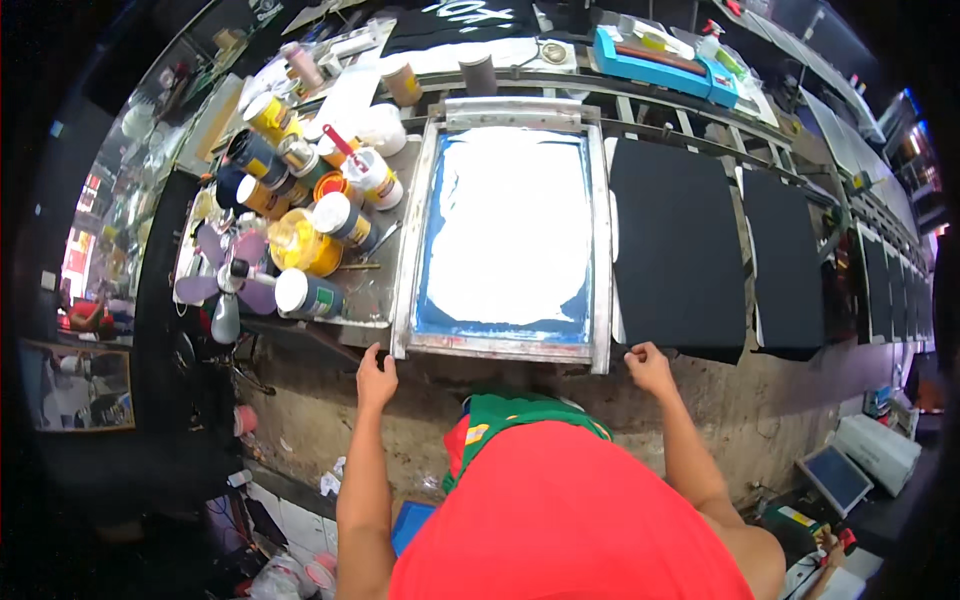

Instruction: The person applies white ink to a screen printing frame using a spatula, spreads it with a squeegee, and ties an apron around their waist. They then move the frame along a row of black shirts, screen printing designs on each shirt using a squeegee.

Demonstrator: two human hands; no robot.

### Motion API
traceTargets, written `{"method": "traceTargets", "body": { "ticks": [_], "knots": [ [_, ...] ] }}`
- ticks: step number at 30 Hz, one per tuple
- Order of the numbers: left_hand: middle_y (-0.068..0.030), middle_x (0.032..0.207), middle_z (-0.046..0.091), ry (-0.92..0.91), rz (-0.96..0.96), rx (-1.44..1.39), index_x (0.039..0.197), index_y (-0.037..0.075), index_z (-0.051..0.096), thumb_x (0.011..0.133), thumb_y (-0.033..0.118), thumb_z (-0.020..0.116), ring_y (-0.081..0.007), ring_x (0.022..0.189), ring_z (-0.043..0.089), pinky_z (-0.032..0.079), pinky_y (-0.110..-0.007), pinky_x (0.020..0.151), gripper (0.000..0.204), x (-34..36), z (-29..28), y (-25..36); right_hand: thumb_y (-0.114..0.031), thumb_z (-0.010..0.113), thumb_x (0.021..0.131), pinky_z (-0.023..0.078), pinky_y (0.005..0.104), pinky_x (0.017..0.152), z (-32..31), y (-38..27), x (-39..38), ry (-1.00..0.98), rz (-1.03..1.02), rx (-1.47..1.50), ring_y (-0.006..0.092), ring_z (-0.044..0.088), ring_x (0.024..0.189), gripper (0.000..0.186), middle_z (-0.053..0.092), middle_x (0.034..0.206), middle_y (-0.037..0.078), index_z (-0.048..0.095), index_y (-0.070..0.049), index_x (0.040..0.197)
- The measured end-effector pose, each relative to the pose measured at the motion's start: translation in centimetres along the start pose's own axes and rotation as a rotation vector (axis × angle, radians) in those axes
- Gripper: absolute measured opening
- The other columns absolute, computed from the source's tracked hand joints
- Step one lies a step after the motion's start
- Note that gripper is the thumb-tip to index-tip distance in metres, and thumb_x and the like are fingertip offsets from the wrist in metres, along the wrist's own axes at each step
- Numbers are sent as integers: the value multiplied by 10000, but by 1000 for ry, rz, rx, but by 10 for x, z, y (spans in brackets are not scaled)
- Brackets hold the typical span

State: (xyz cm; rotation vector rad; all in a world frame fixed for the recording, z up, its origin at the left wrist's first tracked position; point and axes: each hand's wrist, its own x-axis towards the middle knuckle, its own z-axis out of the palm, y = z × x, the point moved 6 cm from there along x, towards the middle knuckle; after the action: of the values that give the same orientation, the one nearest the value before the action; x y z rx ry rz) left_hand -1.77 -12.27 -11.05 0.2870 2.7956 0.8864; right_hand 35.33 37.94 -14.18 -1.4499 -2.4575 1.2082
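1. Both hands sit at the near edge of the printing frame [508, 232]. Left hand [376, 380] is at the near left corner, with its fingers curled up against the metal edge. It looks like it is touching the frame, but how tightly it holds is hard to tell.
2. Right hand [650, 366] is at the near right corner, curled into a loose fist. It sits just beside the frame corner and close to the first black cloth panel [676, 245]. I cannot tell if it pinches anything.
3. From the head view, the frame lies flat on the long work table [700, 380], straight ahead of the person, between the two hands. Its long side runs away from the person. White ink covers most of the blue screen inside it.
4. Both hands are about the same way from the frame, one at each near corner. Neither is clearly nearer.
5. To the left of the frame stand many paint jars [310, 225], close together. A small fan [228, 285] hangs off the table edge near them.
6. To the right, more black panels [785, 260] lie in a row, going far along the table.
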Motion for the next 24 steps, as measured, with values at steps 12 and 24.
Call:
{"method": "traceTargets", "body": {
  "ticks": [12,24],
  "knots": [
    [-314,1265,654,-527,-170,139,1385,19,565,899,465,648,-469,1218,613,488,-479,1032,665,67,44,2,-185,694,927,549,297,596,70,11,-25,-30,326,231,145,681,683,240,695,817,79,653,12,1060],
    [-383,1188,649,-814,-5,364,1307,-77,581,891,473,646,-512,1151,628,496,-520,1017,692,105,23,48,-400,767,822,576,387,802,21,-43,23,-397,351,-125,284,750,847,431,758,870,191,756,10,955]
  ]
}}
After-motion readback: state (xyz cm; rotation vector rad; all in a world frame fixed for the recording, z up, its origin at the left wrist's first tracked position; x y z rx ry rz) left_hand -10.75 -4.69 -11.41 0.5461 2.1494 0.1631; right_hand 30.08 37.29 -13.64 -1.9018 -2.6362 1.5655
